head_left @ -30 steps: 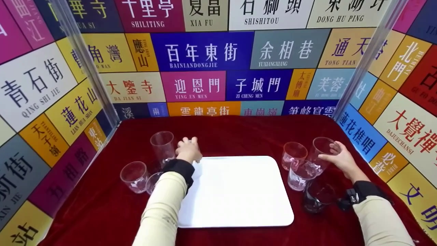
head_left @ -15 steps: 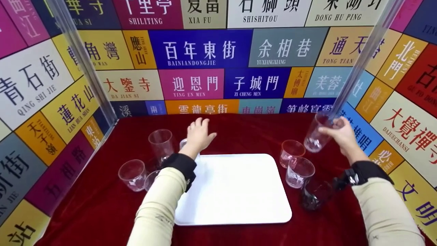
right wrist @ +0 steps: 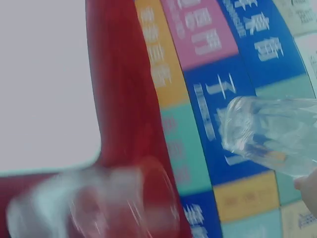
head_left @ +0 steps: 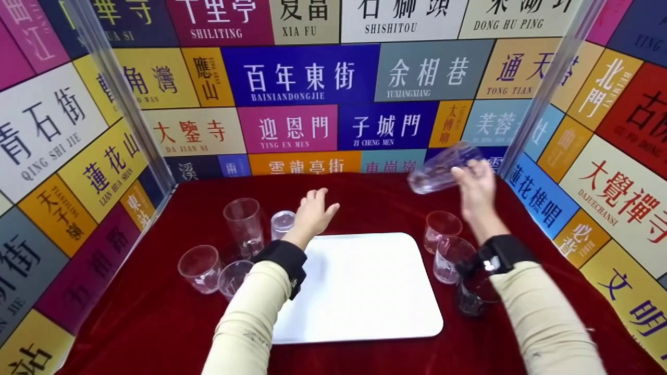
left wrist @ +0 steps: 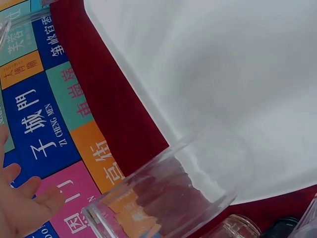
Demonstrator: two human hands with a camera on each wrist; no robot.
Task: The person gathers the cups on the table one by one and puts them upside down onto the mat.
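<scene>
Holding tipped glass [head_left: 436, 170] w/ right hand [head_left: 477, 188], left hand [head_left: 311, 216] open

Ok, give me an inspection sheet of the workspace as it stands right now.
Surface: red cloth over the table, with a bare white tray in the middle.
Job's things: clear cup held in the air, tipped on its side, above the far right of the cloth.
Clutter: four clear cups left of the tray, tall one among them; two clear cups and a dark one on the right.
Hands: right hand grips the raised cup; left hand hovers, fingers spread, holding nothing.
Cables: nothing seen.
Surroundings: walls of coloured sign panels.
</scene>
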